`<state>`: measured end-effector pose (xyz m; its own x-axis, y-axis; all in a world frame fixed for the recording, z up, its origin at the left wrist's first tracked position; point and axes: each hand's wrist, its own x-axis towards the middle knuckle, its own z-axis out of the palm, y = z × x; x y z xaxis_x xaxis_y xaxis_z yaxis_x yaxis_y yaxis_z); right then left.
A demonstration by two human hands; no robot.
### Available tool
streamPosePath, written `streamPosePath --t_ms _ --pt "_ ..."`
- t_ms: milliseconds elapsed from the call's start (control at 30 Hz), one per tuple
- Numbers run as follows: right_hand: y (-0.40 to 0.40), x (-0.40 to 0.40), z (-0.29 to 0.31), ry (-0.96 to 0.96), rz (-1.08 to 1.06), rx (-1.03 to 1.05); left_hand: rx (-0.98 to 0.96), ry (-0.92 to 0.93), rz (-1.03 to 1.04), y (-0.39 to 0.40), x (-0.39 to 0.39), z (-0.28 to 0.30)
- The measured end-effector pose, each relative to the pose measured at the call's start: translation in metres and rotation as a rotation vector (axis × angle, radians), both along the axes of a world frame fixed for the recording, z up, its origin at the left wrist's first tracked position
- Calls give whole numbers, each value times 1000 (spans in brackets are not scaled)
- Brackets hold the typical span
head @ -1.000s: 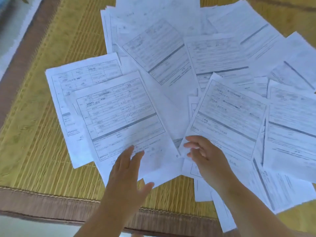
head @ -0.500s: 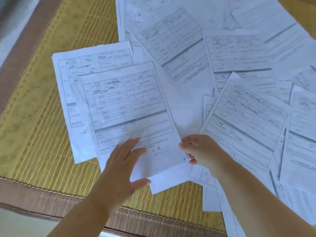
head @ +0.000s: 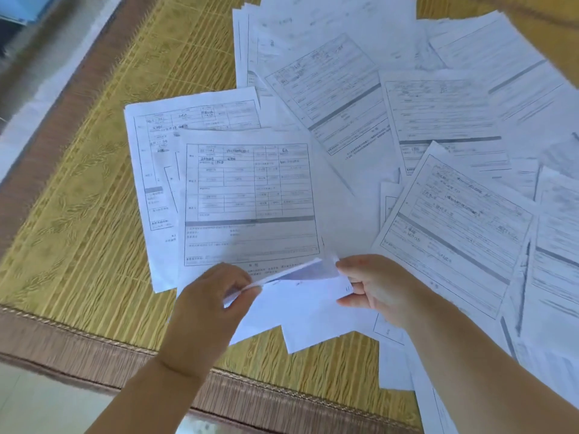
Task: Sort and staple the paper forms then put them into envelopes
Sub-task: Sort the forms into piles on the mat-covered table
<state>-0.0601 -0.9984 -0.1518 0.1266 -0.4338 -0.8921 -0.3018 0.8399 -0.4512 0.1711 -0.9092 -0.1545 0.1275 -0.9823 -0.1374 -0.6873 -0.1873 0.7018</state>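
Note:
Several white printed forms lie fanned out over a yellow woven mat (head: 94, 198). The nearest form (head: 250, 202), with a grid table and a grey bar, lies straight in front of me. My left hand (head: 213, 305) pinches its lower edge and lifts it off the sheets below. My right hand (head: 376, 286) pinches the lower right corner of the same form. Another form (head: 147, 170) sticks out from under it on the left. No stapler or envelope is in view.
More forms (head: 454, 220) overlap to the right and toward the back (head: 332, 89). The mat has a brown cloth border (head: 78, 343) along its near and left edges, with pale floor (head: 37, 408) beyond. Something blue (head: 25, 7) lies at the top left.
My left hand went from lying flat on the near form to pinching its lower edge. The right hand took the corner, and the form's near edge has come up. The camera moved closer.

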Motion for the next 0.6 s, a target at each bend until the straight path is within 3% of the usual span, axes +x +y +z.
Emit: streamPosePath --t_ms 100,233,367,500,600 --pt "3 0 -2 47 33 -56 83 99 44 -5 3 -4" --pt "8 0 -9 147 93 -128 67 166 104 -8 8 -8" --pt "9 -1 -12 126 113 -182 -31 222 214 -12 9 -2" --pt "11 -7 -15 8 141 -181 -215 72 51 -14 9 -3" --pt "13 -7 -18 -32 123 -206 -189 44 -105 -8 0 -15"
